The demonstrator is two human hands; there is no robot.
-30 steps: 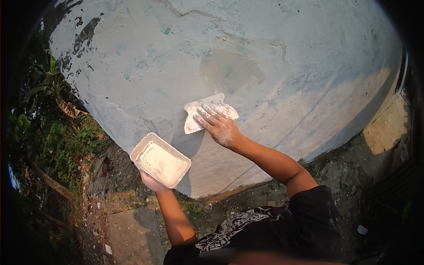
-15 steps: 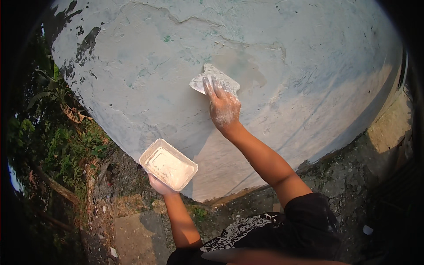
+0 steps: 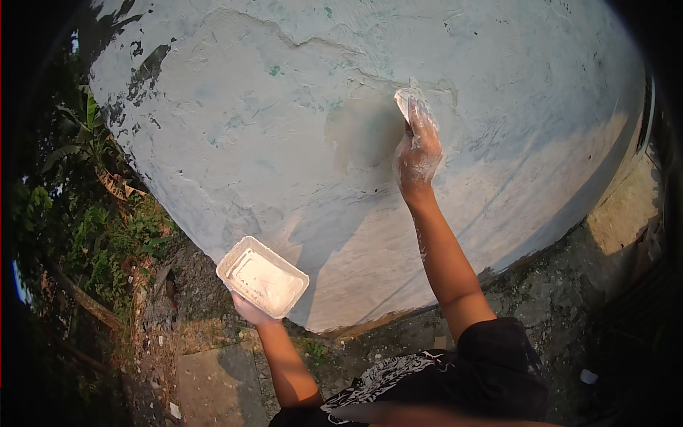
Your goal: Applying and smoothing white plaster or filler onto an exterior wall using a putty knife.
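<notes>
Clamping its fingers on a white-smeared scraper [image 3: 403, 104], the right hand [image 3: 418, 160] was at the pale wall [image 3: 249, 153] beside a darker patch [image 3: 364, 135], while the left hand [image 3: 249, 311] supported a tub [image 3: 280, 258] of white paste [image 3: 265, 276], its fingers too hidden to judge.

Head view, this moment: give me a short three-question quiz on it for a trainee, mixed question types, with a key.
1. True or false: the right hand holds the rectangular container.

2. Multiple choice: what does the right hand hold?
a) a long-handled brush
b) a flat, white-coated piece
c) a coil of rope

3. Fill in the blank: the green plants are to the ____ of the pale wall in the picture.

Key
1. False; the left hand holds it, and there is whitish paste inside.
2. b
3. left
</notes>
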